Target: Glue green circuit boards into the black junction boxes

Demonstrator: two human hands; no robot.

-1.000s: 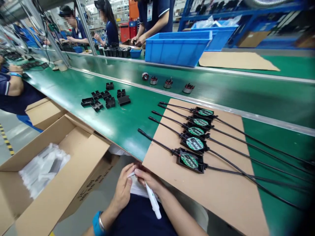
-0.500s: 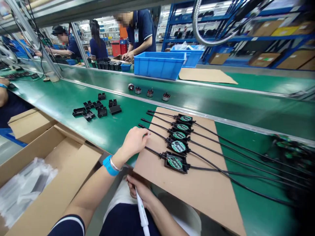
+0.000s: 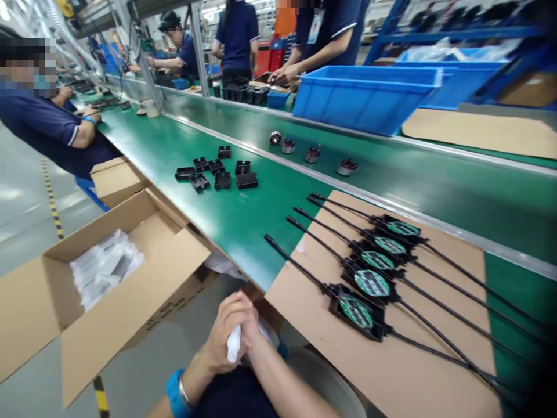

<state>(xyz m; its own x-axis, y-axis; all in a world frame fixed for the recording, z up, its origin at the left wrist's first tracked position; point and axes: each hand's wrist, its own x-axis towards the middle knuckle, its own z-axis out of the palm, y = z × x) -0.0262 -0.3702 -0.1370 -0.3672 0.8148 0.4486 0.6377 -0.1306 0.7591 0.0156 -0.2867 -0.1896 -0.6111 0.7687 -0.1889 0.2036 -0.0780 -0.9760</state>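
Observation:
Clasped together in front of my lap are my left hand (image 3: pixel 225 328), with a blue band at its wrist, and my right hand (image 3: pixel 250 325). Both are closed around a slim white tube (image 3: pixel 234 345); only one end shows below my left fingers, and the rest is hidden. To their right lies a cardboard sheet (image 3: pixel 322 360), bearing a row of several black housings (image 3: pixel 378 328) with round green circuit boards (image 3: pixel 355 312) inside. Black cables (image 3: pixel 300 264) run out of both sides of the housings. A small white piece (image 3: pixel 301 246) rests near the sheet's left edge.
Several loose black housings (image 3: pixel 222 180) lie on the green bench (image 3: pixel 152 136). Behind them are several small motors (image 3: pixel 312 154) and a blue bin (image 3: pixel 365 96). An open carton (image 3: pixel 130 313) with white-wrapped pieces stands at left. Co-workers (image 3: pixel 39 116) are at left and across the bench.
My left hand has come back from the cable ends to join my right hand around the tube. A small white piece now shows on the cardboard. The view has swung left.

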